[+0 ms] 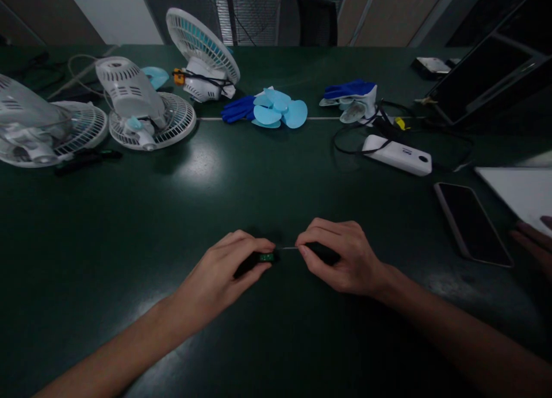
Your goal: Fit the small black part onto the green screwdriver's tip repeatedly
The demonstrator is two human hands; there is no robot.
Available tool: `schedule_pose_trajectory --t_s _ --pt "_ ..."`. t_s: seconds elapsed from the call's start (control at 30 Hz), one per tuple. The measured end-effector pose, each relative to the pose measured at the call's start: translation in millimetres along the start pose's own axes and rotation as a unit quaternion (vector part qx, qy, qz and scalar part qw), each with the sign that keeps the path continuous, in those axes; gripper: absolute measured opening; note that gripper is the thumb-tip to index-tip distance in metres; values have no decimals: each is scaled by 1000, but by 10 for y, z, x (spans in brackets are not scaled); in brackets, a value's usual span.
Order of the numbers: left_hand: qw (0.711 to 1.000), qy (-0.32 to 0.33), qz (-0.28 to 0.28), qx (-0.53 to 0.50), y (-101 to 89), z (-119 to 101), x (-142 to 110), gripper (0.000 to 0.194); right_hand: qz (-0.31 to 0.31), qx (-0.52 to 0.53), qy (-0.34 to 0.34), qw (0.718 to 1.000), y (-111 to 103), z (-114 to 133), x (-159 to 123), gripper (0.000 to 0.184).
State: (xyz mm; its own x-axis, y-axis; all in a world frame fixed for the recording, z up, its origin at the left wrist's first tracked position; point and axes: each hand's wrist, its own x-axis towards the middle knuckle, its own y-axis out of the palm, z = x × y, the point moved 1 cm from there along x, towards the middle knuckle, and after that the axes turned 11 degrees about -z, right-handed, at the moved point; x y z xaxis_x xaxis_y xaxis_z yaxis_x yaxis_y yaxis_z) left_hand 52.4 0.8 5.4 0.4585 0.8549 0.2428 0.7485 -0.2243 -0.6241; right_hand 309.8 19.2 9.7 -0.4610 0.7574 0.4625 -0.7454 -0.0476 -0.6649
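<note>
My left hand (239,259), at the lower middle of the head view, pinches a small dark green piece (266,257) between thumb and fingers. Most of that piece is hidden, so its kind cannot be made out. A thin metal rod (288,248) spans the short gap between the two hands, just above the dark green table (276,196). The rod's right end is pinched by the fingertips of my right hand (338,254). Whether the rod joins the green piece is not clear.
White fans (150,116) stand and lie at the left, a dark tool (86,159) beside them. Farther back are a blue fan blade (280,107) and gloves (351,93). At the right lie a white device (399,155), a phone (472,222) and another person's hand (535,242).
</note>
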Motion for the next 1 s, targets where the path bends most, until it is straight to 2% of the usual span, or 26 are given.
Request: schedule_pose_trajectory --t_s 0.1,0.47,0.67,0.8,0.9,1.0 --pt "999 -28 -11 -10 -20 -4 12 24 25 -12 -2 1000 18 -2 4 11" --pt "1000 -13 -24 -2 -3 -30 60 15 54 -55 -46 996 67 30 -14 13" --pt "1000 -14 -12 -2 4 -37 53 15 27 41 -14 999 100 122 0 13" --pt "1000 -9 -4 9 -3 -30 33 14 15 51 -3 999 87 119 21 13" --pt "998 23 28 46 -55 36 8 18 -1 53 9 999 67 97 28 12" --pt "989 58 46 126 -228 207 -23 26 -2 51 10 999 58 96 27 12"
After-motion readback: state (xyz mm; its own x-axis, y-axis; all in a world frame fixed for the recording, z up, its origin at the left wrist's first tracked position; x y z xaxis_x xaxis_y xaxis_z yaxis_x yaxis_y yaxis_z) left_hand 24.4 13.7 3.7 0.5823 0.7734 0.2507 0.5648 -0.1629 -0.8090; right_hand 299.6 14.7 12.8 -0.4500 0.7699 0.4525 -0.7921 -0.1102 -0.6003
